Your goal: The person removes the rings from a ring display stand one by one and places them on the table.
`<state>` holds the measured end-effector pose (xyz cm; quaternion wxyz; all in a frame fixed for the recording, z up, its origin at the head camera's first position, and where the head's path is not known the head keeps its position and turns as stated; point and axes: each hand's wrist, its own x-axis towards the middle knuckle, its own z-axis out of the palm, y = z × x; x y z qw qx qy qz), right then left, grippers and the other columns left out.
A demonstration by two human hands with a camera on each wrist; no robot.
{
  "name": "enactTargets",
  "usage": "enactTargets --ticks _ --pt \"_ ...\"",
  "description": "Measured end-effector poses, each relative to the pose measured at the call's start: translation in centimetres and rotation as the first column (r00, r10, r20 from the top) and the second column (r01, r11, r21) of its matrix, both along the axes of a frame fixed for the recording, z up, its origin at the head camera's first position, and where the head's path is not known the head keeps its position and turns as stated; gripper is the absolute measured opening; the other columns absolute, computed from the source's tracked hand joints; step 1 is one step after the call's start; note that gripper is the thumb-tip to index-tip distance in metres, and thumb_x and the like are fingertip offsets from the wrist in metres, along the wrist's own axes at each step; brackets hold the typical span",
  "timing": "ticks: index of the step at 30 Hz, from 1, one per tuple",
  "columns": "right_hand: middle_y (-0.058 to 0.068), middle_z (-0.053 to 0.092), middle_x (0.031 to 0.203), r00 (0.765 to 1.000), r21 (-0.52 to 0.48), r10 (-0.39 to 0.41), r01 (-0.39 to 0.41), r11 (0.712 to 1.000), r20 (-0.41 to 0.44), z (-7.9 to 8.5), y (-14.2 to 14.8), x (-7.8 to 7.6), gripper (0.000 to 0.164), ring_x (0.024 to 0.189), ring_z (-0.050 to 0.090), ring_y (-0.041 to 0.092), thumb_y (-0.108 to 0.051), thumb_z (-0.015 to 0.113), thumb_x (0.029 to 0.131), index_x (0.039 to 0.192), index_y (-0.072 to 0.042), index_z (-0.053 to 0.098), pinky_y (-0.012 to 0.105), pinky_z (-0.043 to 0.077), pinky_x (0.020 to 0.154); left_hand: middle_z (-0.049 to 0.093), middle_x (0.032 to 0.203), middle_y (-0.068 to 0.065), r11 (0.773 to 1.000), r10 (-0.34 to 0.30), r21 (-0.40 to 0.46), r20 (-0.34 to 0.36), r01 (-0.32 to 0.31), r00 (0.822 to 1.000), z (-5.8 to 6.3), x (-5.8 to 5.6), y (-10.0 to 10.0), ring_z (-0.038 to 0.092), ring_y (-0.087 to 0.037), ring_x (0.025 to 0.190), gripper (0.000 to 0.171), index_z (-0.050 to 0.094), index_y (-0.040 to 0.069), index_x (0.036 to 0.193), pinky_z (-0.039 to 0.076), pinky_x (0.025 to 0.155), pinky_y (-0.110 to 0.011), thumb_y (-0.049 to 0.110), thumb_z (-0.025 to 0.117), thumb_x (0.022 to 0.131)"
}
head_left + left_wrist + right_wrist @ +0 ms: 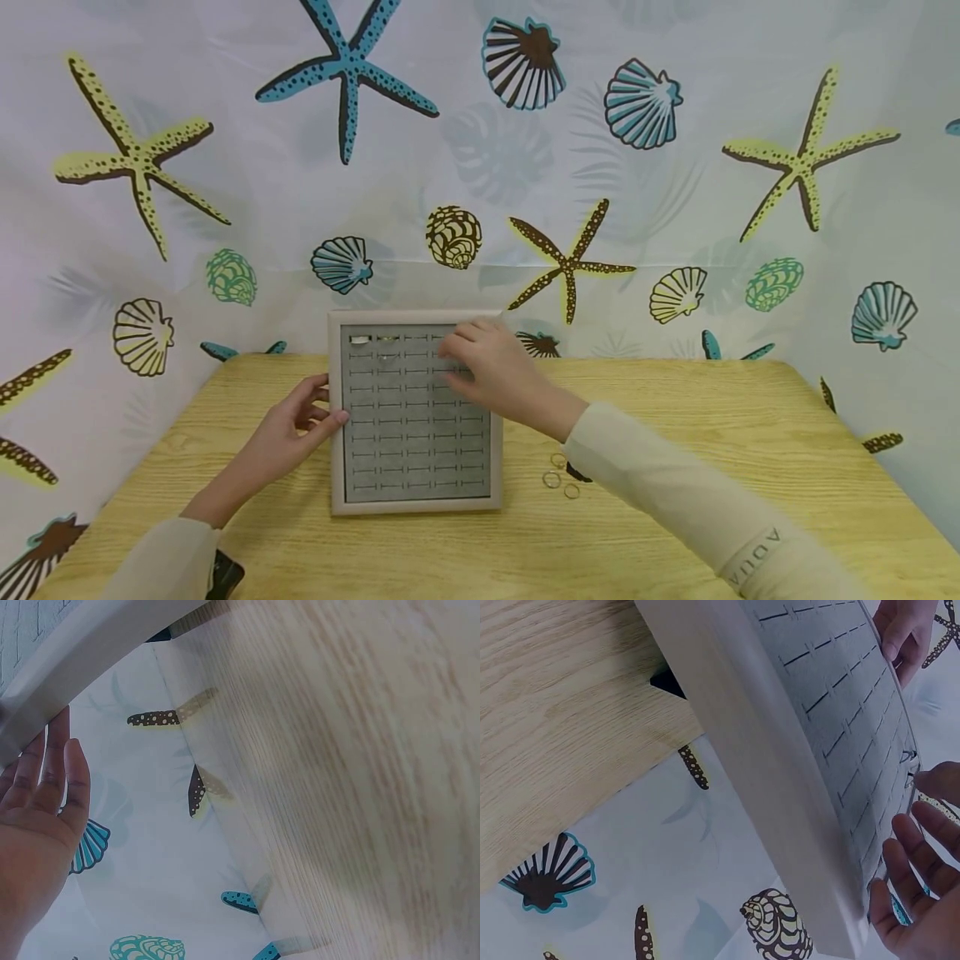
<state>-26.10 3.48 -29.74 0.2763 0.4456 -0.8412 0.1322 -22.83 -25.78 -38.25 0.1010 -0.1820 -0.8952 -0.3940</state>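
Observation:
A ring display board (420, 412) with a pale frame and a grey slotted pad stands propped up on the table. At its left edge my left hand (288, 425) grips the frame, thumb in front and fingers behind. My right hand (502, 367) is in front of the board's upper right part; its fingertips are blurred. In the right wrist view the right hand (922, 885) has its fingers bent beside the board's edge, and whether they pinch anything cannot be told. A wide silver ring (361, 339) and a gold-toned ring (387, 338) sit in the top row of slots.
Several loose rings (552, 479) lie on the wooden table (690, 417) right of the board, near a small dark object (577, 472) partly under the right sleeve. A cloth backdrop (405, 183) printed with shells and starfish rises behind and beside the table.

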Motion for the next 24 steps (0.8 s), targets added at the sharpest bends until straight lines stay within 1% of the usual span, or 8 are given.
enactTargets --ticks 6,14,18,21,24 --pt "-0.003 0.064 0.098 0.999 -0.012 -0.029 0.029 1.0 -0.025 -0.4 -1.7 -0.1 0.017 0.093 0.055 0.015 -0.025 0.067 0.083 0.097 -0.015 0.064 0.032 0.041 0.081 0.058 0.114 -0.01 1.0 -0.003 0.0 0.0 0.003 1.0 0.0 0.0 0.0 0.062 -0.01 0.089 0.053 0.034 0.013 0.138 0.048 0.074 -0.022 0.022 0.057 0.091" --pt "-0.004 0.062 0.1 0.995 -0.016 -0.077 0.076 0.997 -0.065 -0.7 -3.5 -0.2 0.015 0.093 0.054 0.014 -0.025 0.063 0.086 0.099 -0.017 0.064 0.03 0.042 0.085 0.057 0.116 -0.011 1.0 0.003 0.005 0.024 -0.003 1.0 0.0 0.1 0.1 0.062 -0.013 0.091 0.053 0.033 0.013 0.138 0.048 0.075 -0.022 0.023 0.056 0.091" --pt "-0.005 0.061 0.098 0.992 -0.028 -0.095 0.093 0.995 -0.077 -0.7 -4.2 -0.3 0.014 0.091 0.052 0.013 -0.026 0.063 0.086 0.097 -0.019 0.063 0.03 0.041 0.084 0.057 0.117 -0.012 1.0 0.011 0.002 0.037 -0.011 0.999 0.1 0.1 0.1 0.062 -0.016 0.092 0.054 0.032 0.012 0.139 0.048 0.075 -0.022 0.025 0.056 0.091" --pt "-0.006 0.061 0.096 0.992 -0.051 -0.094 0.09 0.995 -0.087 -0.9 -4.8 -0.4 0.013 0.09 0.052 0.013 -0.026 0.064 0.085 0.096 -0.019 0.063 0.029 0.041 0.081 0.057 0.116 -0.012 1.0 0.013 0.004 0.036 -0.013 0.999 0.1 0.1 0.1 0.062 -0.015 0.092 0.055 0.032 0.012 0.139 0.048 0.075 -0.022 0.025 0.056 0.091" --pt "-0.006 0.06 0.093 0.987 -0.082 -0.108 0.098 0.992 -0.116 -1.2 -5.4 -0.6 0.012 0.087 0.051 0.013 -0.026 0.064 0.085 0.094 -0.019 0.064 0.028 0.039 0.077 0.057 0.116 -0.012 1.0 0.007 0.01 0.028 -0.007 1.0 0.1 0.1 0.1 0.062 -0.011 0.09 0.054 0.033 0.012 0.138 0.048 0.075 -0.022 0.024 0.056 0.091"
